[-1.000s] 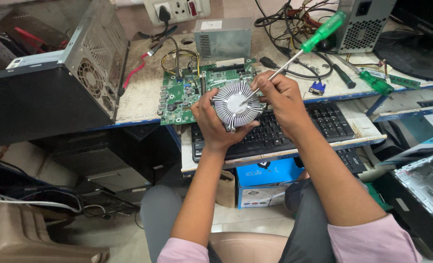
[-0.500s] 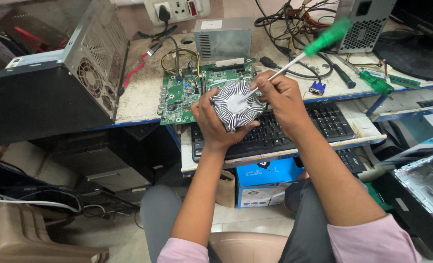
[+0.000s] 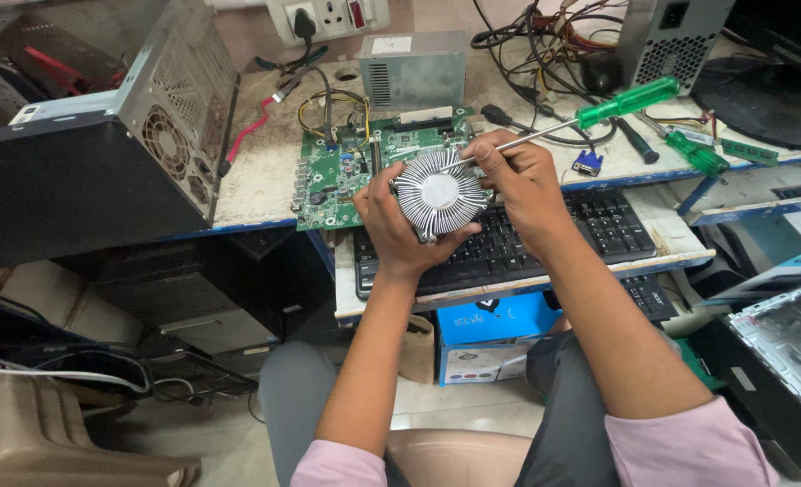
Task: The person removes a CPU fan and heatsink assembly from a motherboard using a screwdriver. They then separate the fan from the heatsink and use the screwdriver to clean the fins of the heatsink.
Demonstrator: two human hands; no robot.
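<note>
Lower now, the green screwdriver in the right hand; left hand grips round, finned silver heatsink.

The screwdriver tip vanishes behind the round finned heatsink; beside the heatsink, the right hand covers part of the black keyboard.

both forearms reaching forward over the keyboard, pink sleeves pushed up at the elbows, left hand cupped with fingers curled round something above the keyboard's left half, right hand fisted tight just right of it, wrist bent down
</note>
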